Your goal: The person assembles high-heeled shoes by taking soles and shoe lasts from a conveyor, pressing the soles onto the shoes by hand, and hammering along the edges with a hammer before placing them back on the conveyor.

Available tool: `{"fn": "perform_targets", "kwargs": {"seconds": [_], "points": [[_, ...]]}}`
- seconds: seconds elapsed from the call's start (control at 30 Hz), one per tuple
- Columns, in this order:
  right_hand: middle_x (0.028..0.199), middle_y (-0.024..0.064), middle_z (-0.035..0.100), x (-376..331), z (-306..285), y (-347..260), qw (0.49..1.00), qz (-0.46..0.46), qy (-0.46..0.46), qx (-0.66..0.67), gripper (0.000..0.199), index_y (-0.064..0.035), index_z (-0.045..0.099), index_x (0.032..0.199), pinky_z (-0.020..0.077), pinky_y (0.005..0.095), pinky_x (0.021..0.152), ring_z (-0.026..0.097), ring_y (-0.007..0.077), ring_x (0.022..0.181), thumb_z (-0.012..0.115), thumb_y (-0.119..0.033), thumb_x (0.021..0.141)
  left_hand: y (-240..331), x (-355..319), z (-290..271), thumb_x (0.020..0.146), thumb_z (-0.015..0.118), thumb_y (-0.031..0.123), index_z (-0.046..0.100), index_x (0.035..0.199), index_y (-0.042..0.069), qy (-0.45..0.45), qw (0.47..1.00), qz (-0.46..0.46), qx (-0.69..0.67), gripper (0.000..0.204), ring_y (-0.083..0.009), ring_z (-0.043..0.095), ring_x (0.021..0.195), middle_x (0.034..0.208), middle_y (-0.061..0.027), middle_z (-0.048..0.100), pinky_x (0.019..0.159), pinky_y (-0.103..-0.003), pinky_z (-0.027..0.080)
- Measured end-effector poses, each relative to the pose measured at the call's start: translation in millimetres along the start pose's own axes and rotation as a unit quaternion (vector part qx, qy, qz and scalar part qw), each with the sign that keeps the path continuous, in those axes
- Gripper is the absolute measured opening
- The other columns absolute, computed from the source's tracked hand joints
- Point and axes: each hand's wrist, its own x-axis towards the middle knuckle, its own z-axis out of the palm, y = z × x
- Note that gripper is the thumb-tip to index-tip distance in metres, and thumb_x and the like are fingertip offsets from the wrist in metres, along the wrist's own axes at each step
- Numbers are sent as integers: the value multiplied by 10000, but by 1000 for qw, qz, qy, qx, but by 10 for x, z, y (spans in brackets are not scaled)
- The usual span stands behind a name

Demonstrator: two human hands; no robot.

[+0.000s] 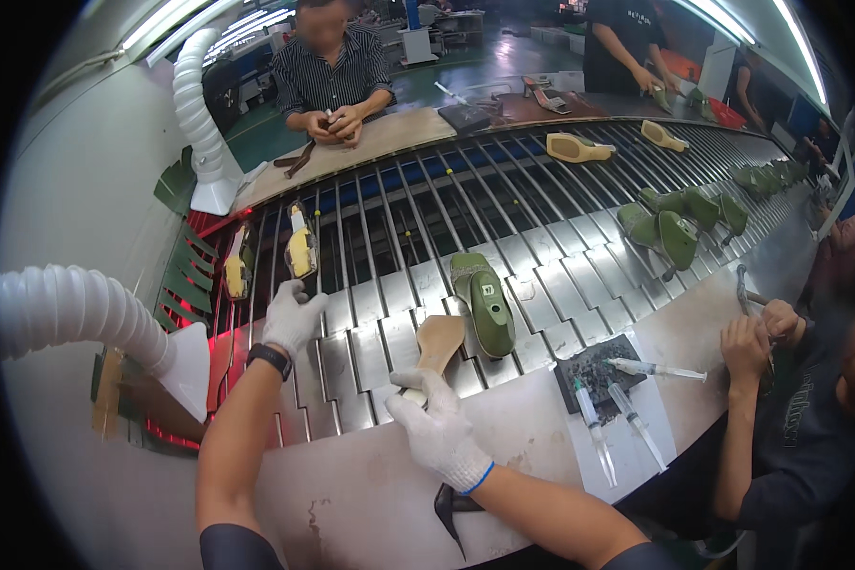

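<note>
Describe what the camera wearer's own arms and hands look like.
The left hand wears a white fabric glove, with a dark band, possibly a watch, at the wrist. The right hand wears a similar white glove, its cuff edged in blue. Both forearms are bare below dark sleeves.

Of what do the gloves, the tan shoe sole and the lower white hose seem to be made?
Gloves: probably knitted fabric, matte, soft creases.
Tan shoe sole: perhaps leather or synthetic; smooth, plain surface.
Lower white hose: likely flexible plastic, shiny ribs, curved.
</note>
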Motion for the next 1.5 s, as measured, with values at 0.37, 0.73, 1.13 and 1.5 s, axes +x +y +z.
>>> {"fn": "perform_targets", "kwargs": {"seconds": [0.37,0.73,1.13,1.5], "points": [[1128,238,728,-46,-37,-98,999,-1,-35,-35,519,-15,600,1414,545,498,999,722,404,1075,646,-377,1045,189,1337,887,839,878,386,321,1649,70,153,955,-229,105,1032,-486,599,1371,1515,-300,541,1164,-566,503],[1125,248,770,-25,47,11,992,-50,-26,-114,421,-46,695,1289,571,498,1002,747,418,1085,648,-367,1022,-387,-715,-354,796,884,284,396,1618,-32,154,988,22,-4,1007,-456,555,1410,1527,-305,541,1211,-490,449],[1037,82,736,-780,412,-36,969,76,-58,227,448,69,636,1372,565,281,832,686,112,913,734,-203,1031,-735,-4287,-1401,735,994,305,420,1605,-25,122,970,197,69,1093,-426,579,1315,1463,-264,550,1132,-519,485],[1330,273,649,-1402,-218,136,884,-353,50,-302,774,34,459,1534,586,470,1002,700,429,1181,809,-157,870,-713,-4475,-1120,782,972,342,639,1350,-92,240,966,67,-66,788,-414,718,966,1060,-224,722,904,-512,573]]}}
